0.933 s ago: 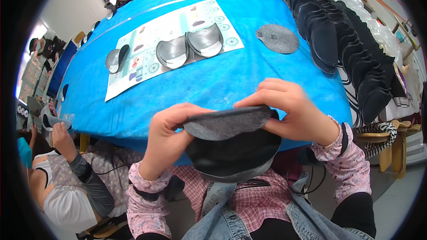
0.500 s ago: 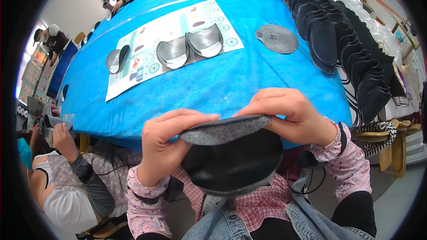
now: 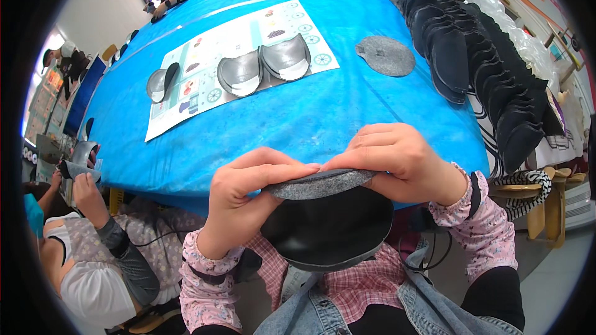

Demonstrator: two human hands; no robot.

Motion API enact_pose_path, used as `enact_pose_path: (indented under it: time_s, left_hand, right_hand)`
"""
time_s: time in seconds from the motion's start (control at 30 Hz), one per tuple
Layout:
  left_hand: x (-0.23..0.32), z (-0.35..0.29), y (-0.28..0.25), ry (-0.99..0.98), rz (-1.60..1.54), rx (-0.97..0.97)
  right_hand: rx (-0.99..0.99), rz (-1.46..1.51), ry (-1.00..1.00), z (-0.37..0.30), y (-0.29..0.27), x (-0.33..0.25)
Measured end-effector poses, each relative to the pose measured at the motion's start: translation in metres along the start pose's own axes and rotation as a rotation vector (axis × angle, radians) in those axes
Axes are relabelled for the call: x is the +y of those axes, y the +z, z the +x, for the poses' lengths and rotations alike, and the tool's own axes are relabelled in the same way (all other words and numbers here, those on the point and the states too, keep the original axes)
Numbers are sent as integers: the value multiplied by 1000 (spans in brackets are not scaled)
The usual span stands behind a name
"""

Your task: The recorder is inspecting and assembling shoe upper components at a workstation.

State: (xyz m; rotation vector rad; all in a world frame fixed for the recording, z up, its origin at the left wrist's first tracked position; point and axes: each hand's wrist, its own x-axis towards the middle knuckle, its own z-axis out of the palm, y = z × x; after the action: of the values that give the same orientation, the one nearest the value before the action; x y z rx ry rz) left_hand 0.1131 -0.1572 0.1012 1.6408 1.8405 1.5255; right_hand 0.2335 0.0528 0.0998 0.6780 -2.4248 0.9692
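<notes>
A curved black piece [image 3: 329,229] with a smooth inner face and a folded grey felt edge is held up over my lap, at the near edge of the table. My left hand [image 3: 248,192] pinches the left part of the felt edge, thumb beneath and fingers on top. On the other side my right hand [image 3: 397,161] grips the same edge, its fingertips meeting those of the left at the middle. Both hands are closed on the piece. Further off, a flat grey felt piece [image 3: 388,56] with a notched side lies on the blue-covered table [image 3: 298,118].
Two curved grey shells [image 3: 241,73] and a smaller black-and-grey one [image 3: 162,84] rest on a printed sheet [image 3: 205,43]. Long rows of stacked black pieces [image 3: 444,49] fill the right side. A co-worker [image 3: 102,236] sits close on my left; others work farther away.
My hands have drawn together along the felt edge, the left moving right. The edge now looks narrower and more folded over. A co-worker's hand appears at a shell at the far end.
</notes>
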Motion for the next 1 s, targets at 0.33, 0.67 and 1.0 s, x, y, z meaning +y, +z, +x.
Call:
enact_pose_path:
  time_s: [0.33,0.67,1.0]
  left_hand:
    - [-1,1,7,173,338,202]
    - [3,3,15,185,304,127]
    - [-13,-9,3,58,70,310]
  right_hand:
    - [-64,-608,-93,5,8,-16]
    - [-239,-569,-2,9,2,-28]
    - [134,-211,68,-7,13,-6]
